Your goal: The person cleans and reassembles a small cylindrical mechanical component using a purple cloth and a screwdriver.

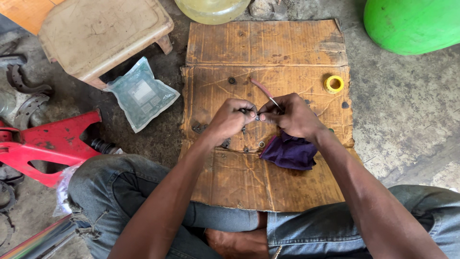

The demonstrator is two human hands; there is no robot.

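Over the middle of a worn cardboard sheet (268,57) on the concrete floor, the two hands meet. The left hand (231,117) pinches a small dark metal part (257,117) between thumb and fingertips; the right hand (292,116) is closed round a thin tool with a reddish handle (261,88), its tip at that part. Just below the right hand lies a purple cloth (290,152). Small washers and nuts (261,144) are scattered on the cardboard near the hands, and a yellow tape roll (334,84) sits to the far right. A clear plastic bag (141,93) lies to the left, beside a red metal frame (48,144). As I judge it, the tool could slip off so small a part and prick a fingertip, or the part could drop among the loose pieces and be hard to find.
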